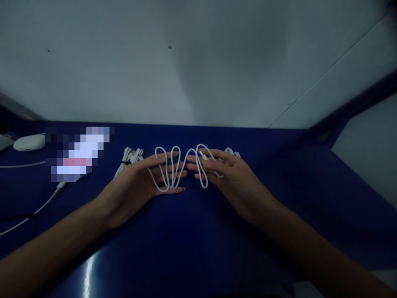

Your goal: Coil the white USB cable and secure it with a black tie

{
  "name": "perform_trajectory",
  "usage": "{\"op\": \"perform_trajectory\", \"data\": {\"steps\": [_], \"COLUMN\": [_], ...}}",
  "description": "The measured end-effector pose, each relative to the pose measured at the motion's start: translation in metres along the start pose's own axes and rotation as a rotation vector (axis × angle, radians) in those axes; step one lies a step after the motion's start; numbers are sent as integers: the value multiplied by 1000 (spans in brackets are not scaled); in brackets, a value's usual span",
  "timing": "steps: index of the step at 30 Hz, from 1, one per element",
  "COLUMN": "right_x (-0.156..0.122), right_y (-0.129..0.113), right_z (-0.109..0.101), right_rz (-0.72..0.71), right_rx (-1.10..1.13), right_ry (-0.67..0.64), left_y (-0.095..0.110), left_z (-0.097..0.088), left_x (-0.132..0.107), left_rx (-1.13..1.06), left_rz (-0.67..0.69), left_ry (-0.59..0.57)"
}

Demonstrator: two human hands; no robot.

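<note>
A white charging cable [185,163], folded back and forth into loose loops, spans the space between my two hands above the blue table. Several of its loops lie across the fingers of my left hand [136,180], held under the thumb while the other fingers stretch out behind them. My right hand [231,167] grips the other end, thumb against fingers, with a white plug [203,156] showing near the thumb tip. Behind my left hand sits a bundled white cable [132,155] with a black tie. Another white cable bundle [232,152] is partly hidden behind my right hand.
At the left of the blue table [180,248], a blurred-out bright device [85,151] has a white cord [46,203] running from it. A white rounded object [29,142] lies farther left. A pale wall [124,74] rises at the table's back edge.
</note>
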State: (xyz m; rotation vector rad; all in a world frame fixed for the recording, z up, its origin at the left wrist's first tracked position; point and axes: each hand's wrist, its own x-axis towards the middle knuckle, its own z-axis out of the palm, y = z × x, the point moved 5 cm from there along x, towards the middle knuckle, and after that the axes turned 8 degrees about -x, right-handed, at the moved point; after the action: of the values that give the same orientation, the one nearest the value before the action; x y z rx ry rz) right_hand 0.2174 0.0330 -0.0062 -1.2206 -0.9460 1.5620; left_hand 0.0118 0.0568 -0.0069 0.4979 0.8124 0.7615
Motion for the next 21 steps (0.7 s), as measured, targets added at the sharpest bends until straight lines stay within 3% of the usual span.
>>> {"op": "perform_trajectory", "data": {"steps": [8,13,21], "right_x": [-2,-2,-1], "right_y": [0,1,1], "right_z": [0,2,2], "right_rz": [-1,-14,-7], "right_rx": [-15,-16,30], "right_ry": [0,3,-27], "left_y": [-2,3,2], "left_z": [-3,-3,-5], "left_x": [2,-1,-1], "left_rx": [50,-121,-200], "left_rz": [34,28,-47], "left_ry": [-19,29,-36]}}
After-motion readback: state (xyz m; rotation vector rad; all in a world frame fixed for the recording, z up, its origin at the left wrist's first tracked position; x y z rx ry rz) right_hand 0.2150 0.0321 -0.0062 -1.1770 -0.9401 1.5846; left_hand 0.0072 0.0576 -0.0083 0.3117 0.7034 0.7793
